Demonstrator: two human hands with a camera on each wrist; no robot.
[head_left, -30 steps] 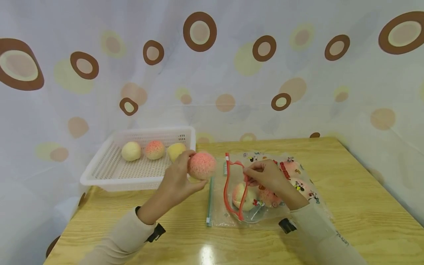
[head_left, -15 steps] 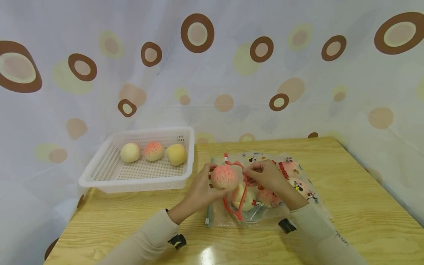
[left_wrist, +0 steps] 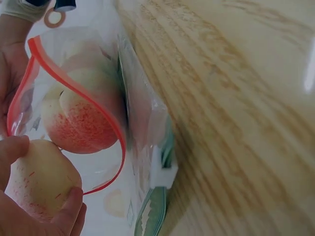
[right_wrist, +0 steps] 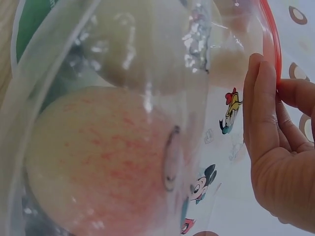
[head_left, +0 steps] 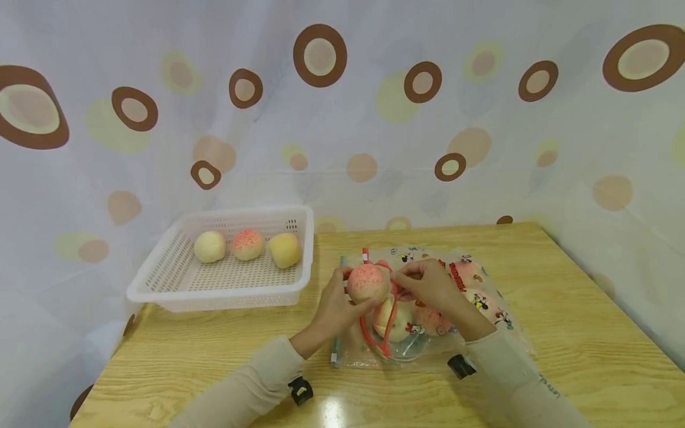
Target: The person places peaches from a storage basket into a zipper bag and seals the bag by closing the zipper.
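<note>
I have the left hand [head_left: 338,304] gripping a peach [head_left: 367,283] at the clear bag's [head_left: 457,275] open mouth, the right hand [head_left: 430,289] pinching its red rim [left_wrist: 52,68]. I see more peaches [left_wrist: 87,125] inside, and three fruits [head_left: 248,244] in the white basket [head_left: 214,295].

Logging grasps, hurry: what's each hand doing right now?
Left hand: closed, fingers holding a peach.
Right hand: closed, pinching the red bag rim.
</note>
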